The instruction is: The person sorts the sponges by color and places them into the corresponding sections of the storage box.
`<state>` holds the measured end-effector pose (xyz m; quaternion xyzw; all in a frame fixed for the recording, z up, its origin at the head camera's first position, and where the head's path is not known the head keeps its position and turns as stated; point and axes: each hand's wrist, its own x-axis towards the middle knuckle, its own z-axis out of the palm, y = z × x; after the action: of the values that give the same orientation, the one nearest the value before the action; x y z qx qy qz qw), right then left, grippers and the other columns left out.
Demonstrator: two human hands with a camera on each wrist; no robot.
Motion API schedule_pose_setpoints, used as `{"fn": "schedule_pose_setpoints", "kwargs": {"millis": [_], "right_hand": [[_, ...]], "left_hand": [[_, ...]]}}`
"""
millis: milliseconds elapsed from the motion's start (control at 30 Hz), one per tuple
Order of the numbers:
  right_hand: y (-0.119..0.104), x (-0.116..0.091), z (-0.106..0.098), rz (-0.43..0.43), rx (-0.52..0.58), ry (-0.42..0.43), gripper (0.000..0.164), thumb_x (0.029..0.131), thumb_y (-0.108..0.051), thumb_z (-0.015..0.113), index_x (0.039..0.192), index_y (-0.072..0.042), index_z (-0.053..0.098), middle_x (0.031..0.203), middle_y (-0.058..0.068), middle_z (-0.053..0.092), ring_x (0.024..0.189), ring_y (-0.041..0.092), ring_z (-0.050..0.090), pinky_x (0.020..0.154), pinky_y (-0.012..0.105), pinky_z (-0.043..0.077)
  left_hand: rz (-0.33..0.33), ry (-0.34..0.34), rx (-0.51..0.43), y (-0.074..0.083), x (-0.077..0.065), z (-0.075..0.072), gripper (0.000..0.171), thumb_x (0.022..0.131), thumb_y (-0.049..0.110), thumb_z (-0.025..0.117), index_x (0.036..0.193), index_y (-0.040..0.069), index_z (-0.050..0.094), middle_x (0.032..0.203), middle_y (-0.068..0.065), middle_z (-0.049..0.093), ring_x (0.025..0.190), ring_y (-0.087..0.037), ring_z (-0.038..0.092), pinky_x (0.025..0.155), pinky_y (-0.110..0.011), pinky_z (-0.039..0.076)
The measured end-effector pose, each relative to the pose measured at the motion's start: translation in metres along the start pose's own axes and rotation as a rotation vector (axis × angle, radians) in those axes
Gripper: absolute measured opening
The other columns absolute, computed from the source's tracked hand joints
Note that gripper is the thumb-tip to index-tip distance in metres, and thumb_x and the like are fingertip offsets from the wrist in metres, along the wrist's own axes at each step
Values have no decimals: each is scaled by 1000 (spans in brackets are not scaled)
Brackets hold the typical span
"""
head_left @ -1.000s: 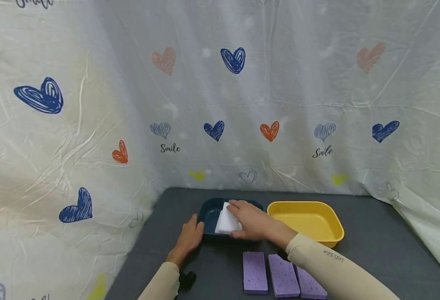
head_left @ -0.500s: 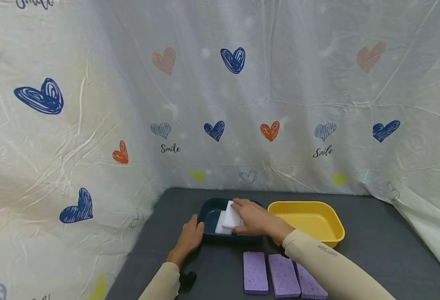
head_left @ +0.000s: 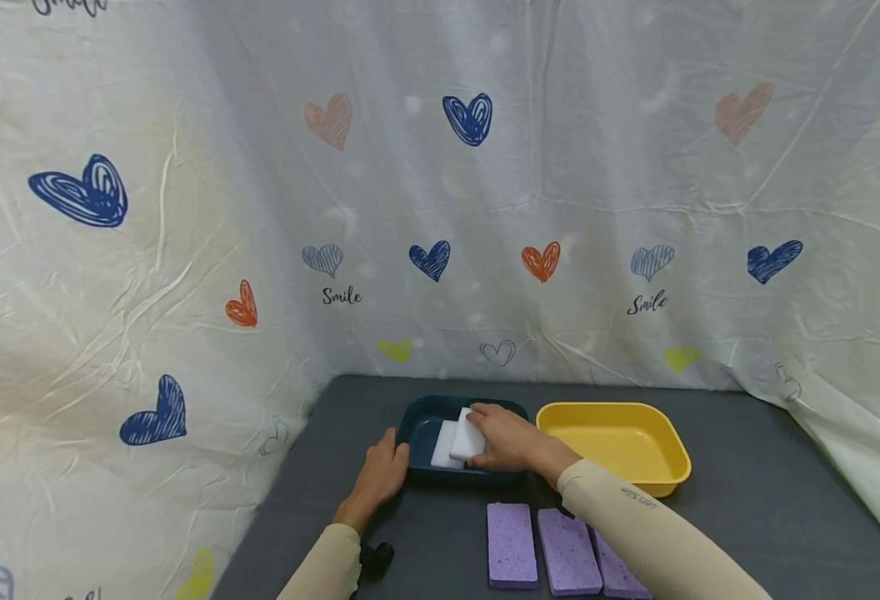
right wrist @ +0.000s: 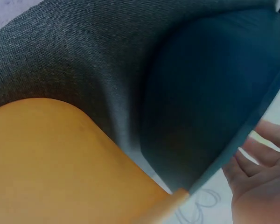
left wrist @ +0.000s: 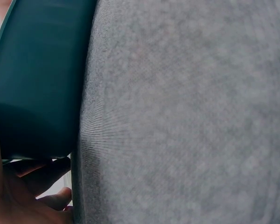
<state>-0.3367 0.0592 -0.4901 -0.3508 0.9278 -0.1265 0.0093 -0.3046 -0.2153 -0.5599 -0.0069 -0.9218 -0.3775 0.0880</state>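
In the head view my left hand (head_left: 380, 475) grips the left end of a dark teal tub (head_left: 421, 433), thumb by its rim. The left wrist view has the fingers (left wrist: 53, 199) against the tub's end wall (left wrist: 42, 79). My right hand (head_left: 513, 440) reaches over the tub's right half and holds a white foam sponge (head_left: 467, 437) between thumb and fingers. That sponge is tilted and overlaps a second white sponge (head_left: 443, 446) lying in the tub. The right wrist view shows the right hand (right wrist: 261, 172) above the tub's rim; the held sponge is hidden there.
A yellow tub (head_left: 612, 450) stands just right of the teal one, partly behind my right forearm. Three purple sponges (head_left: 512, 546) lie in a row nearer me, the rightmost partly covered by the sleeve (head_left: 635, 517). A heart-printed curtain (head_left: 440, 333) hangs behind the dark table (head_left: 747, 475).
The right hand has shifted slightly right with the white sponge, uncovering more of the sponge beneath, then lowered a little. The left hand keeps its place on the tub.
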Motion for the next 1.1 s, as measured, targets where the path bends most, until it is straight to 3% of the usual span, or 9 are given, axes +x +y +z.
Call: {"fn": "schedule_pose_setpoints", "kwargs": {"millis": [467, 633, 867, 1100], "right_hand": [[13, 6, 18, -34, 20, -18, 73, 98, -39, 83, 156, -4, 57, 167, 21, 49, 149, 39, 53, 124, 57, 45], [11, 6, 17, -2, 20, -42, 74, 98, -40, 84, 158, -8, 56, 170, 18, 47, 151, 37, 51, 126, 55, 43], [13, 2, 12, 6, 42, -49, 75, 98, -45, 82, 158, -8, 57, 169, 17, 48, 153, 36, 49, 128, 54, 41], [18, -3, 5, -2, 9, -35, 76, 101, -50, 77, 159, -7, 55, 169, 17, 48, 155, 36, 48, 128, 52, 40]], "left_hand": [[-19, -18, -4, 0, 1, 3, 32, 109, 20, 45, 132, 3, 60, 118, -15, 71, 101, -29, 64, 93, -55, 54], [-20, -19, -4, 0, 2, 3, 33, 109, 21, 45, 132, 3, 60, 119, -15, 71, 102, -29, 65, 94, -55, 54], [31, -3, 11, -1, 1, 3, 30, 108, 16, 46, 129, 2, 61, 125, -20, 72, 111, -35, 68, 97, -59, 54], [18, -2, 6, -1, 1, 0, 27, 108, 18, 46, 125, 4, 61, 117, -18, 72, 104, -33, 67, 92, -56, 54]]}}
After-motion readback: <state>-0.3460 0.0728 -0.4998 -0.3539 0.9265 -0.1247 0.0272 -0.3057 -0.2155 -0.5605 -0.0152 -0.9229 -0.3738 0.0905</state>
